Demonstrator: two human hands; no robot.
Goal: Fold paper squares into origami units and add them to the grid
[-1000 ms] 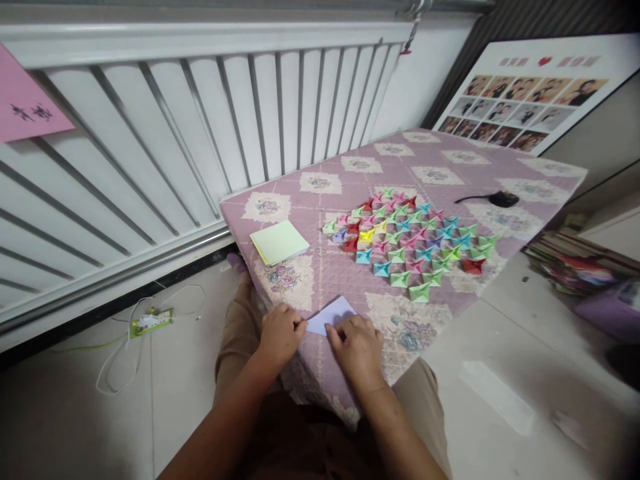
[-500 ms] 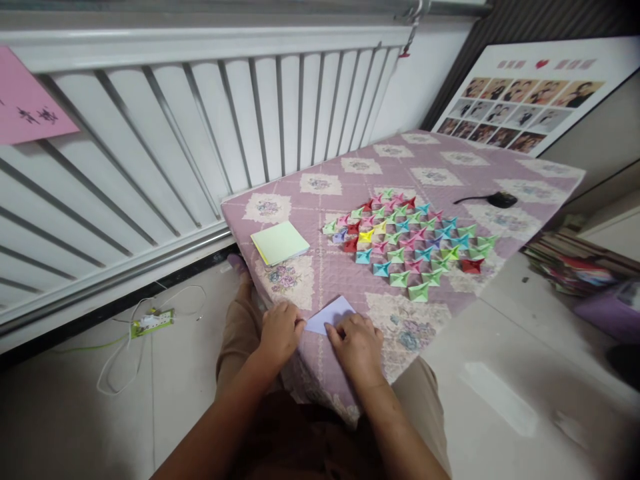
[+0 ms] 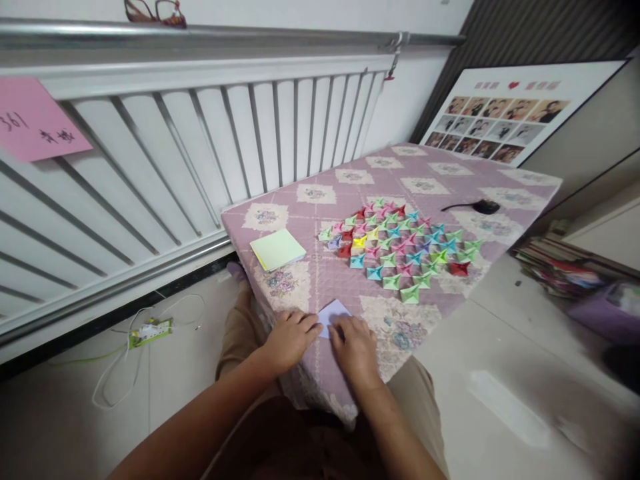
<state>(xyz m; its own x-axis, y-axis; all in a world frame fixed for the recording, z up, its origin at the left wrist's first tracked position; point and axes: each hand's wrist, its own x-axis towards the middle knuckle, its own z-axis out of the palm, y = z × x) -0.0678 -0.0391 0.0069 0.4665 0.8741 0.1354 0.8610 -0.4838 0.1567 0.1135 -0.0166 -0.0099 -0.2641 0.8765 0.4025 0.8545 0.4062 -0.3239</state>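
A small light-purple sheet of origami paper (image 3: 332, 315), folded over, lies near the front corner of the table. My left hand (image 3: 292, 339) rests palm down at its left edge, fingers stretched out and their tips touching the paper. On the right side of the paper, my right hand (image 3: 356, 347) has its fingers bent and its thumb over the sheet; the fingertips are partly hidden. Beyond both hands stand several rows of small folded paper pieces (image 3: 385, 261) in green, pink, red, blue and yellow. To the left lies a stack of square paper (image 3: 278, 249), pale green on top.
A purple floral cloth (image 3: 345, 200) covers the table. A black object with a thin tail (image 3: 486, 207) lies toward the right. Behind is a white radiator (image 3: 280, 127) with glasses (image 3: 155, 12) above it. A power strip (image 3: 151, 332) with cables sits on the floor at left.
My left hand has gone from pinching the paper's left corner to lying flatter at its edge. The paper's left point no longer sticks out. The view has tilted up slightly.
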